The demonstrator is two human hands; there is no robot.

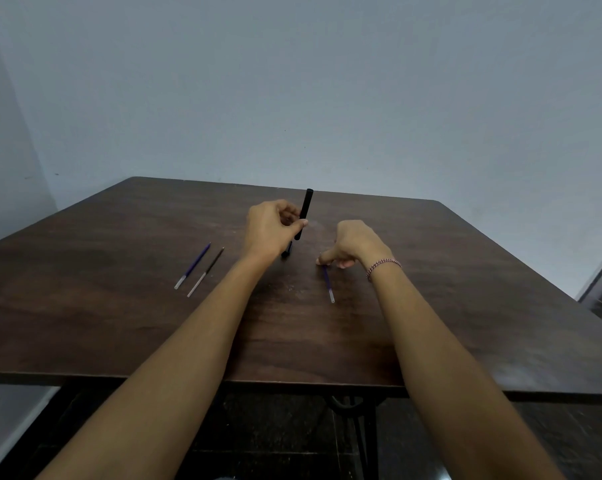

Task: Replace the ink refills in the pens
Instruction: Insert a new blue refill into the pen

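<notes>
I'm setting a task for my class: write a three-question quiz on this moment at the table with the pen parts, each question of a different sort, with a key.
1. True or false: the left hand holds a black pen barrel nearly upright above the table.
2. How many refills lie loose to the left of the left forearm? A one, B two, C four.
3. Fill in: the right hand closes its fingertips on the far end of the lone refill, whose ink looks ___.
Key: 1 true. 2 B: a blue refill and a dark refill. 3 blue.
</notes>
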